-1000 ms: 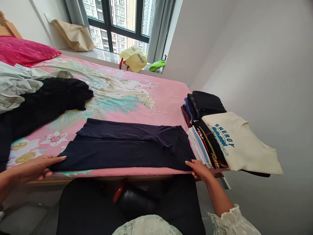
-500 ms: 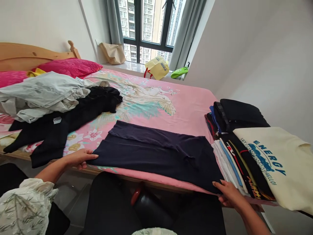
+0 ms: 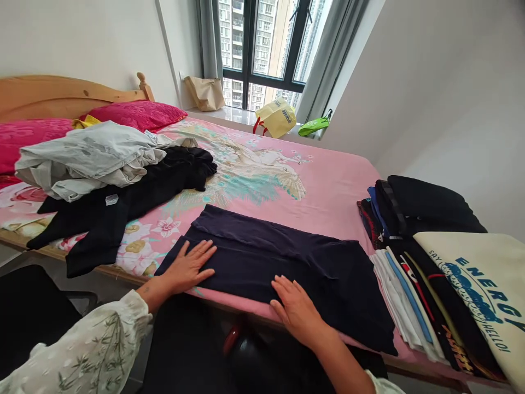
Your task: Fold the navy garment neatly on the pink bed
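Note:
A dark navy garment [image 3: 262,246], folded lengthwise, lies along the front edge of the pink bed. Its exact kind I cannot tell. My left hand [image 3: 189,266] rests flat on its left end, fingers spread. Flat against the near middle of the cloth is my right hand [image 3: 296,306], with its fingers stretched out. Neither hand grips anything. Some creases run across the garment toward its right end.
Folded shirts [image 3: 426,306] are stacked at the right, a cream printed shirt [image 3: 479,284] on top, with dark folded clothes [image 3: 435,205] behind. Loose black [image 3: 135,202] and pale grey clothes [image 3: 90,153] lie left. Bags, one of them yellow [image 3: 275,116], stand by the window.
Both hands have let go of the garment's near corners and moved inward onto it, now lying flat. The view has shifted slightly left.

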Tool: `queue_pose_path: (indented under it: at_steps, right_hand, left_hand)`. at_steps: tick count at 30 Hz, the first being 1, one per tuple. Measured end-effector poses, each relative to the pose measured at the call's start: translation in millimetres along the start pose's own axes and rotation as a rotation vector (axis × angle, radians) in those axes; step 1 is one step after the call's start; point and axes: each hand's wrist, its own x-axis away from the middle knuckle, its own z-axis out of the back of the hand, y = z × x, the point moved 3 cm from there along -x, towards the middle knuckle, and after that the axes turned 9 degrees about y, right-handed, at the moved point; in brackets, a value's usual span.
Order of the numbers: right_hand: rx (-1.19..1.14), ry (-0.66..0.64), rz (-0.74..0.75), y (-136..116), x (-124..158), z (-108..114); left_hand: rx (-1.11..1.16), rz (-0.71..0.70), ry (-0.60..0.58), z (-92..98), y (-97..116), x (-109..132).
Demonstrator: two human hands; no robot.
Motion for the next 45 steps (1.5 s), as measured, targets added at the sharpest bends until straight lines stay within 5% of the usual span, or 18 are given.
queue_pose_path:
  at_steps: [3, 7, 15, 22, 28, 35, 37, 40, 42, 45]
  right_hand:
    - [0.081, 0.053, -0.080, 10.8, -16.1, 2.2]
    - [0.230, 0.169, -0.100, 33.9, -41.6, 19.3]
    - [0.511, 0.023, -0.120, 62.5, -88.2, 8.3]
    - [0.423, 0.087, -0.077, 73.0, -74.7, 13.2]
    - [0.270, 0.141, -0.068, 55.6, -71.4, 20.4]
    - [0.061, 0.091, -0.070, 6.0, -133.3, -14.2]
    - [0.069, -0.031, -0.108, 13.2, -144.9, -28.3]
    - [0.189, -0.162, -0.298, 51.2, -147.7, -33.0]
    - [0.259, -0.163, -0.385, 79.5, -146.2, -24.6]
    - [0.302, -0.059, -0.361, 104.9, -149.7, -7.0]
  left_hand:
    - [-0.113, 0.244, 0.108, 0.8, -48.8, -6.3]
    - [-0.073, 0.123, 0.196, 9.8, -86.2, -32.1]
    - [-0.131, -0.007, 0.088, 15.2, -85.9, -83.4]
    - [-0.077, -0.071, 0.132, 19.5, -91.2, -63.6]
    - [-0.032, -0.012, 0.187, 30.9, -80.0, -57.5]
    - [0.165, -0.140, 0.065, 1.3, -0.1, -118.5]
    - [0.139, -0.051, -0.003, -12.2, 2.3, -127.9]
    - [0.030, 0.331, -0.044, -22.3, -34.9, -123.8]
    - [-0.030, 0.562, -0.006, -19.8, -69.5, -115.3]
    - [-0.051, 0.705, 0.020, -9.9, -105.5, -113.1]
